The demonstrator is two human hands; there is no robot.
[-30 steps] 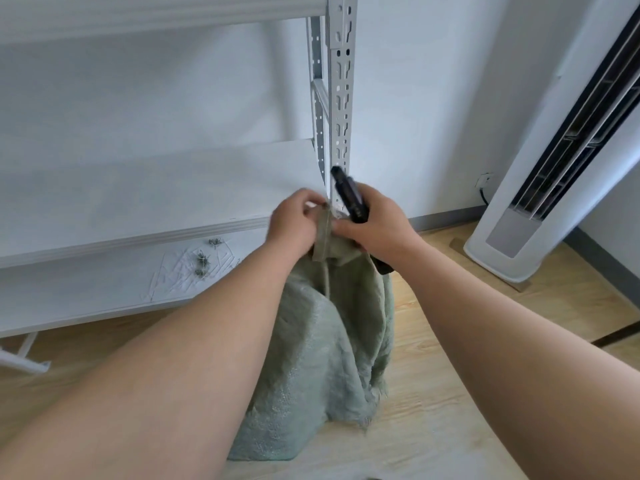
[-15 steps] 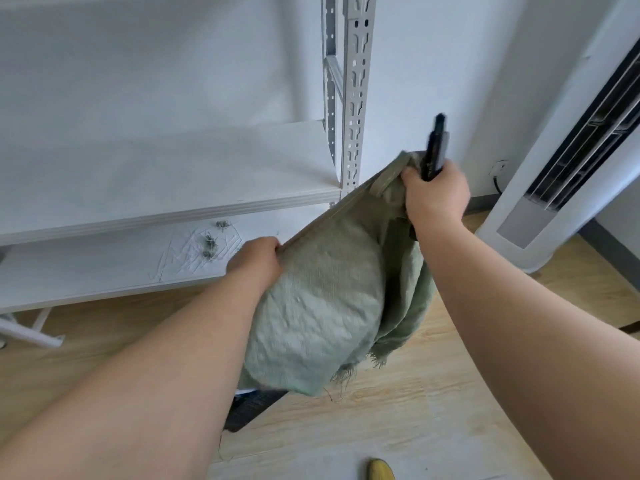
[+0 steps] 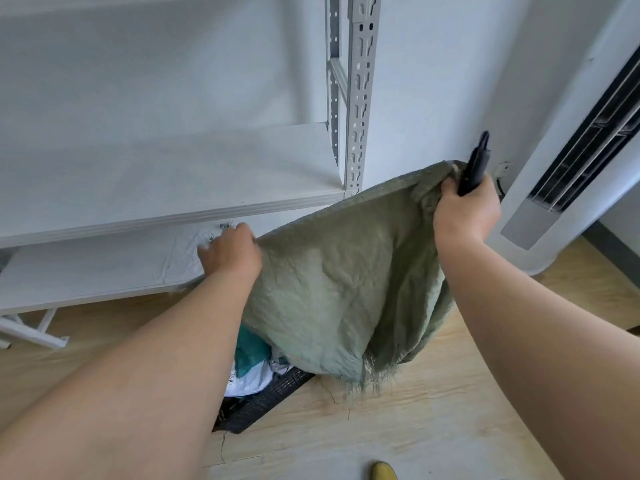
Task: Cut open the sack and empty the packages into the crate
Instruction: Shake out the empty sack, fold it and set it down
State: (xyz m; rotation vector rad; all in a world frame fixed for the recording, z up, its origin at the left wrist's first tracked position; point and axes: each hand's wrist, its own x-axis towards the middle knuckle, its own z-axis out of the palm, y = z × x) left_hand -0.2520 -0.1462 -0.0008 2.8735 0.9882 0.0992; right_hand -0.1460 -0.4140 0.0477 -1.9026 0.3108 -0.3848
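Gripping the upturned sack with both hands, left hand and right hand, whose fingers also clutch a black cutter, I see packages half hidden below in the crate.

A storeroom-like indoor room — white slotted metal shelving against a plain wall, wood-look floor, tall standing air conditioner.

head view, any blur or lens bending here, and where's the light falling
Head view: wide-angle bending bows the shelf upright and the standing air conditioner. Soft daylight, no hard glare; the sack shades the crate beneath it. Left hand is slightly smeared; right hand and the black cutter look sharper.
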